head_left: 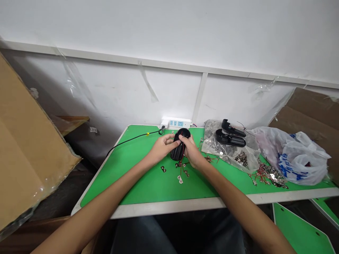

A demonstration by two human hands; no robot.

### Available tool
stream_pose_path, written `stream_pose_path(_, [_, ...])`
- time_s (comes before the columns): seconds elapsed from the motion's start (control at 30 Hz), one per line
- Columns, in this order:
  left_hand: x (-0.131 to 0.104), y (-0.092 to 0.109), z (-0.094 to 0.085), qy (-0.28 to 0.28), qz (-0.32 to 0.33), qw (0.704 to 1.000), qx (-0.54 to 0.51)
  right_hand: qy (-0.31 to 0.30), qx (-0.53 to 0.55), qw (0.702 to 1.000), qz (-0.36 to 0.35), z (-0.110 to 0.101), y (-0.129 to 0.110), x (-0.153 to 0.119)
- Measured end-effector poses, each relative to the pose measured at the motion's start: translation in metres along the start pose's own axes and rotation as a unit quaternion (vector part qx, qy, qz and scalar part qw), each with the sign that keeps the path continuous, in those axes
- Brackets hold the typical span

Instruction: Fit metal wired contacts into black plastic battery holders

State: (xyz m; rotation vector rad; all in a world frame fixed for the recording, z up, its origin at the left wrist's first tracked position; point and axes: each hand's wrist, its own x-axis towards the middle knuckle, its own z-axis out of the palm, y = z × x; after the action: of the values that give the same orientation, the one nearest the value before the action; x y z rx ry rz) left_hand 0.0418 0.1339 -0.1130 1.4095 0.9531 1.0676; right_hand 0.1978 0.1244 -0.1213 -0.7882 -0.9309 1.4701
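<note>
Both my hands are closed round a black plastic housing [177, 152] held just above the green tabletop. My left hand [163, 146] grips its left side, with the thumb reaching over the top face. On the other side, my right hand [191, 150] holds the right edge, its thumb pressing near the rounded upper end. Thin red wires [181, 160] run along the housing and hang below it. Beneath lie small metal contact plates [180, 179], and another metal piece [163, 169] rests to the left. What the fingertips press on is too small to make out.
A white power strip [177, 122] with a black cable [129, 139] lies against the wall. To the right are more black housings [230, 138] on a clear plastic bag [212, 141], a heap of metal contacts [275, 175] and a white bag [304, 158]. Cardboard [31, 141] stands left.
</note>
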Motion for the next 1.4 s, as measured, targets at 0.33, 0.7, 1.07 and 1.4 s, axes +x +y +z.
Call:
stream_pose_path(0.33, [-0.001,0.004,0.0,-0.029,0.041,0.999,-0.014,-0.017,0.108,0.993,0.038,0.011,-0.015,-0.006])
stream_pose_path(0.7, [-0.004,0.014,-0.003,0.005,0.0,0.996,-0.09,-0.018,0.07,0.996,0.052,0.003,-0.013,-0.003])
stream_pose_path(1.07, [0.001,0.012,-0.007,0.051,-0.003,0.99,-0.129,-0.038,-0.052,0.998,-0.01,0.001,-0.002,0.005])
stream_pose_path(1.4, [0.0,0.015,-0.006,0.044,-0.001,0.992,-0.121,-0.043,-0.107,0.993,-0.017,-0.004,-0.008,0.006])
